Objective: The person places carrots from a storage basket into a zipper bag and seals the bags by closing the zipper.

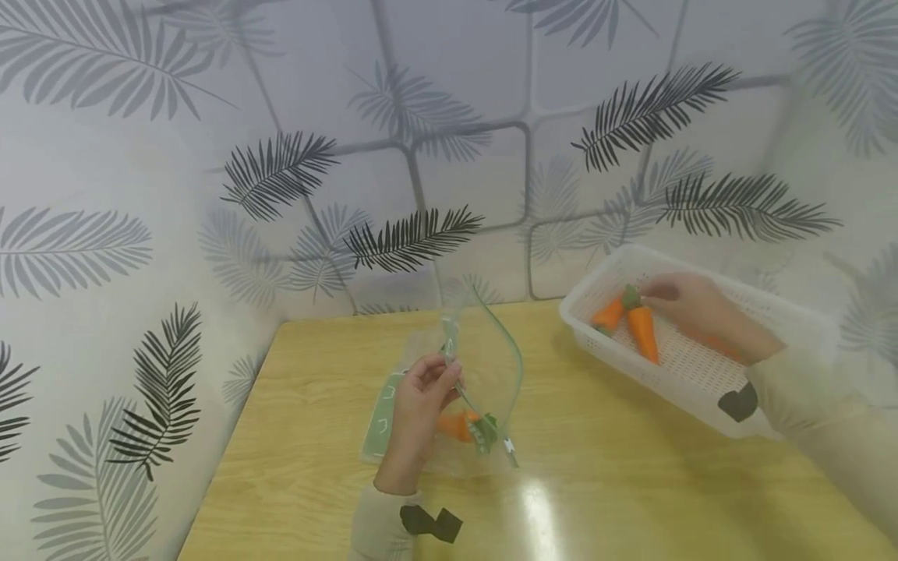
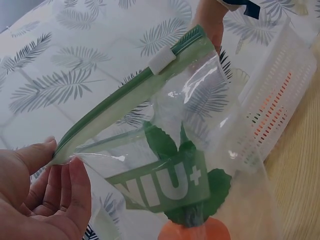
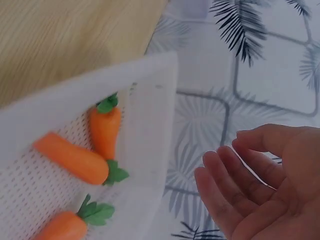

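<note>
My left hand [image 1: 421, 401] pinches the top edge of a clear slider zip bag [image 2: 200, 95] between thumb and fingers. The bag's mouth gapes, and its white slider [image 2: 162, 61] sits toward the far end of the green zip strip. A toy carrot [image 2: 195, 230] with green leaves shows inside, partly behind the printed label. My right hand [image 1: 694, 304] is over the white basket [image 1: 617, 370], close to the leafy top of a carrot [image 1: 643, 335]. In the right wrist view its fingers are loosely bent with nothing between them. Another carrot [image 3: 75, 157] and a third carrot [image 3: 62, 227] lie in the basket.
A green-printed plastic bag [image 1: 381, 417] lies flat on the wooden table [image 1: 281, 483], under and beside my left hand. The basket's perforated walls stand at the table's right. A leaf-patterned wall covering [image 1: 477, 179] rises behind the table's back edge.
</note>
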Demonstrator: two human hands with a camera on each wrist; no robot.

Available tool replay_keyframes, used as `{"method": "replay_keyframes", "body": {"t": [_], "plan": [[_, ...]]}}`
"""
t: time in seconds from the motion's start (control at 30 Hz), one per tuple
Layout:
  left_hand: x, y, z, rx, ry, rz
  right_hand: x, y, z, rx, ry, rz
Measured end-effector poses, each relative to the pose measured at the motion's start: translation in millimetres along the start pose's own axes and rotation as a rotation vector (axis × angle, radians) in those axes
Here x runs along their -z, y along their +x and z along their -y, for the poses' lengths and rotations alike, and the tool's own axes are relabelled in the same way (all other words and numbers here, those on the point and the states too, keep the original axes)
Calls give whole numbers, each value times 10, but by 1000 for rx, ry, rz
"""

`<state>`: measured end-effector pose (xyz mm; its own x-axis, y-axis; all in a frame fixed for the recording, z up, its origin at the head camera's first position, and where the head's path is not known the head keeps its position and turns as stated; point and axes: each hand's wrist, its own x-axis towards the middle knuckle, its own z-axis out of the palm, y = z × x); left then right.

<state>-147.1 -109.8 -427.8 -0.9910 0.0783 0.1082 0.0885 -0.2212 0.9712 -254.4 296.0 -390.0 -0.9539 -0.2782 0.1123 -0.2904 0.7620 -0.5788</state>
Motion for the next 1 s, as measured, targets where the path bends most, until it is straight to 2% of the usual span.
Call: {"method": "replay_keyframes", "body": {"t": [0.13,0.33,0.53,0.67,0.87,0.93,1.0], "plan": [[29,15,43,-16,15,-11,51,77,-298,-18,-78,7],[44,1,43,-40,24,-11,83,96,-651,-90,-140,49],[56,6,41,-37,32,-13,137,110,-873,-152,-197,146],[68,11,48,-42,44,-5,155,138,-977,-175,-225,181],[74,11,47,-39,58,-1,115,155,-1075,-191,-195,188],[71,10,46,-37,56,-1,82,144,-1113,-225,-159,213],[56,0,15,-26,49,-3,46,135,-1165,-296,-107,265]]}}
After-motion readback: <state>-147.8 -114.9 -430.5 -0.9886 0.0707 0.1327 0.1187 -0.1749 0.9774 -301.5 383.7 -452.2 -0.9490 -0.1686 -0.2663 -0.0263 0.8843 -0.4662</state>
